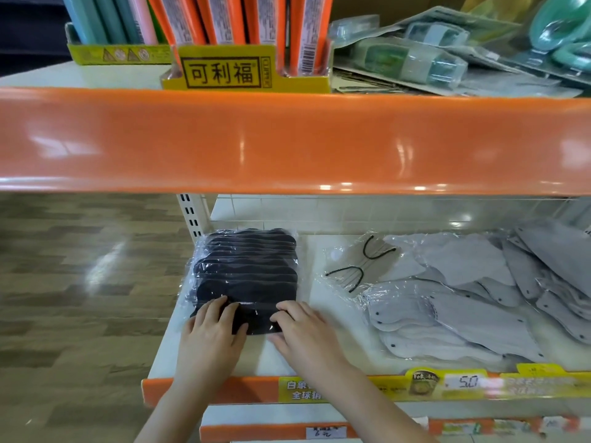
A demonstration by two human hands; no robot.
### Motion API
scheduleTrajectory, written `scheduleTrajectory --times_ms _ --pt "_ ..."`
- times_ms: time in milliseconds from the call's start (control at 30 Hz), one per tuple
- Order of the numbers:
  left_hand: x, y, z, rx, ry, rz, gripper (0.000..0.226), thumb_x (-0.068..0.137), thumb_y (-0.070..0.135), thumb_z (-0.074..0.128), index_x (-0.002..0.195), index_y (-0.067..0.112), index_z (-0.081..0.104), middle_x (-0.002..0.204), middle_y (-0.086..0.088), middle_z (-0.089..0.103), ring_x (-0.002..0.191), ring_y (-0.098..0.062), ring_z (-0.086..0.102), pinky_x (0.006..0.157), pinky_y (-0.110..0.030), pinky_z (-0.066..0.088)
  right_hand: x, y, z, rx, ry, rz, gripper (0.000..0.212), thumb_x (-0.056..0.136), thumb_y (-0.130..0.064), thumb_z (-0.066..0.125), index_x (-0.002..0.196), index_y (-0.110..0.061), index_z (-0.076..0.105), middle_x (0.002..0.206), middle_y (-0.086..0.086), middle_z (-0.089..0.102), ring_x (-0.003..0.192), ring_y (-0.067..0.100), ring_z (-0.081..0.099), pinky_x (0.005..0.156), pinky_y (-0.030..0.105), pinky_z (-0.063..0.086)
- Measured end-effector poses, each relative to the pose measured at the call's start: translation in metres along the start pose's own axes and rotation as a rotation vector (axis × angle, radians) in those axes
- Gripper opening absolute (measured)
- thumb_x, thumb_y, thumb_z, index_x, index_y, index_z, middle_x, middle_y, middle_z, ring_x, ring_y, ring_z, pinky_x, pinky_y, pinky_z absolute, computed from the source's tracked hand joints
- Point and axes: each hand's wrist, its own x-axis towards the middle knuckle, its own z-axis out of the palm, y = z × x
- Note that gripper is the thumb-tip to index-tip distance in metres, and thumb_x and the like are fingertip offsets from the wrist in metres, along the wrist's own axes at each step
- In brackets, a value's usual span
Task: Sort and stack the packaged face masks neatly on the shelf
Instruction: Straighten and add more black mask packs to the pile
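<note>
Hands first: my left hand is lying flat on the near edge of the black mask stack, fingers relaxed and spread, pressing down on the wrap. That stack is sitting at the left end of the shelf, around 11 o'clock from my wrists. My right hand is pinching the plastic at the stack's near right corner, I think. Best bet is squaring the edges gently so the slippery bags aren't sliding. Over at 2 o'clock the grey mask packs are sprawling loose, so those are probably waiting next.
</note>
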Motion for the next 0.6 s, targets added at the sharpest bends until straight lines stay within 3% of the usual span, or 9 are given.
scheduleTrajectory --times_ms 100,200,267,333,400,533,600 --pt "0.004 0.001 0.003 0.003 -0.001 -0.015 0.039 0.070 0.029 0.081 0.101 0.009 0.071 0.108 -0.013 0.068 0.097 -0.036 0.066 0.071 -0.048 0.054 0.000 0.001 -0.001 0.041 -0.015 -0.007 0.024 0.076 -0.040 0.071 0.095 -0.025 0.071 0.108 -0.008 0.065 0.098 0.011 0.063 0.075 0.025 0.056" --pt "0.006 0.003 0.003 -0.021 -0.017 -0.042 0.052 0.057 0.021 0.091 0.103 0.008 0.071 0.106 -0.013 0.068 0.096 -0.037 0.066 0.070 -0.049 0.054 -0.001 0.006 -0.006 0.119 -0.089 -0.021 0.041 0.088 -0.039 0.038 0.106 -0.018 0.069 0.117 -0.002 0.062 0.108 0.017 0.059 0.087 0.030 0.052" --pt "0.007 0.006 0.004 -0.015 0.011 -0.036 0.045 0.064 0.020 0.086 0.104 0.007 0.070 0.106 -0.013 0.068 0.095 -0.037 0.066 0.070 -0.049 0.054 -0.001 0.011 -0.015 0.151 -0.117 -0.025 0.051 0.090 -0.040 0.028 0.114 -0.016 0.065 0.123 0.000 0.059 0.113 0.019 0.055 0.091 0.033 0.049" --pt "0.008 0.014 0.004 -0.023 0.064 -0.029 0.031 0.077 0.027 0.067 0.101 0.007 0.071 0.104 -0.013 0.069 0.092 -0.036 0.067 0.070 -0.047 0.055 -0.002 0.020 -0.026 0.184 -0.141 -0.020 0.060 0.088 -0.043 0.018 0.121 -0.016 0.061 0.129 -0.001 0.055 0.116 0.019 0.051 0.094 0.035 0.045" --pt "0.010 0.029 0.000 -0.067 0.081 -0.008 0.042 0.080 0.034 0.044 0.098 0.007 0.072 0.103 -0.011 0.070 0.089 -0.032 0.069 0.069 -0.044 0.055 -0.003 0.030 -0.035 0.200 -0.118 -0.009 0.062 0.087 -0.043 0.015 0.121 -0.017 0.061 0.125 -0.003 0.055 0.112 0.019 0.052 0.091 0.035 0.045" --pt "0.018 0.076 -0.007 -0.141 0.142 0.091 0.043 0.079 0.031 0.039 0.094 0.009 0.073 0.102 -0.006 0.071 0.090 -0.025 0.070 0.068 -0.040 0.056 -0.011 0.058 -0.049 0.130 0.075 0.022 0.033 0.088 -0.030 0.036 0.095 -0.021 0.067 0.096 -0.008 0.062 0.084 0.014 0.062 0.065 0.026 0.054" --pt "0.023 0.101 -0.007 -0.184 0.164 0.148 0.040 0.077 0.028 0.040 0.093 0.011 0.073 0.102 -0.004 0.071 0.091 -0.023 0.070 0.067 -0.038 0.056 -0.020 0.073 -0.057 0.112 0.132 0.046 0.026 0.085 -0.026 0.041 0.089 -0.021 0.067 0.092 -0.008 0.062 0.081 0.013 0.062 0.062 0.024 0.053"
